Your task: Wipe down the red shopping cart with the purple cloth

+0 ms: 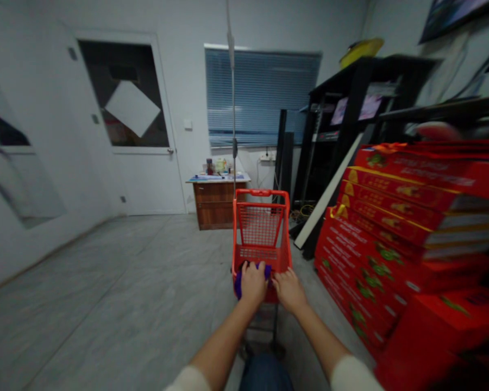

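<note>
A red plastic shopping cart [290,239] stands straight in front of me, its handle bar at the far end. My left hand [254,283] is closed over a purple cloth-like thing [238,285] at the cart's near end. Part of the purple thing shows on both sides of that hand; its full shape is hidden. Just to the right, my right hand [290,290] curls over the near right corner of the cart, its thumb close to the purple thing. The fingertips of both hands are partly hidden and slightly blurred.
Stacked red cartons [362,282] line the right side, close to my right arm. Beyond the cart are a brown cabinet [215,209] with small items on top, a leaning white board [330,190] and black shelving [350,87]. A white door [150,182] is at the back left.
</note>
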The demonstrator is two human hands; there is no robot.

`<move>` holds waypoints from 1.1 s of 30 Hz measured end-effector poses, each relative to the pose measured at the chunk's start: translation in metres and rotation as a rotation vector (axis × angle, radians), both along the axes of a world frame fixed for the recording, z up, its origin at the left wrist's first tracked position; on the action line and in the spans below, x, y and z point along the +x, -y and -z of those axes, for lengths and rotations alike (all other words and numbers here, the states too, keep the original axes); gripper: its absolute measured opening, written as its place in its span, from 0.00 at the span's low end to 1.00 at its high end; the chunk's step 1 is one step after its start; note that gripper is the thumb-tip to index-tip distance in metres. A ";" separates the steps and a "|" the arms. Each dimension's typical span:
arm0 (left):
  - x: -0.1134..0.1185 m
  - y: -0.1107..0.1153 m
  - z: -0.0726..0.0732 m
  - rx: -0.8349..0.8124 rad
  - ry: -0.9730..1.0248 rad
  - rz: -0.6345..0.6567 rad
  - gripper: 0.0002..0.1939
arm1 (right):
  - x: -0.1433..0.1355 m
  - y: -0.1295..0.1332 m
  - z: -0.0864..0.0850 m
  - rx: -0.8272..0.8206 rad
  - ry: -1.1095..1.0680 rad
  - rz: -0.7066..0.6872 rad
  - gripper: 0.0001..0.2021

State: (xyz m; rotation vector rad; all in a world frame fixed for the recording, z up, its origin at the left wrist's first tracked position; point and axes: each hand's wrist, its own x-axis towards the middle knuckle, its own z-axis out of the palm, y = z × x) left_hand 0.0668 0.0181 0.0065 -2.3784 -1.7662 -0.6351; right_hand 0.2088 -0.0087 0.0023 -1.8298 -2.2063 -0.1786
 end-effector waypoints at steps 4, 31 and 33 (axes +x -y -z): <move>-0.036 -0.019 -0.013 -0.027 -0.091 0.034 0.18 | -0.005 0.000 0.000 0.006 -0.025 0.038 0.16; -0.016 -0.013 -0.010 -0.086 -0.031 -0.058 0.21 | -0.001 -0.015 -0.006 -0.030 0.021 -0.090 0.18; -0.017 -0.016 -0.011 -0.111 -0.045 0.022 0.21 | 0.000 -0.012 -0.004 -0.021 0.019 -0.073 0.17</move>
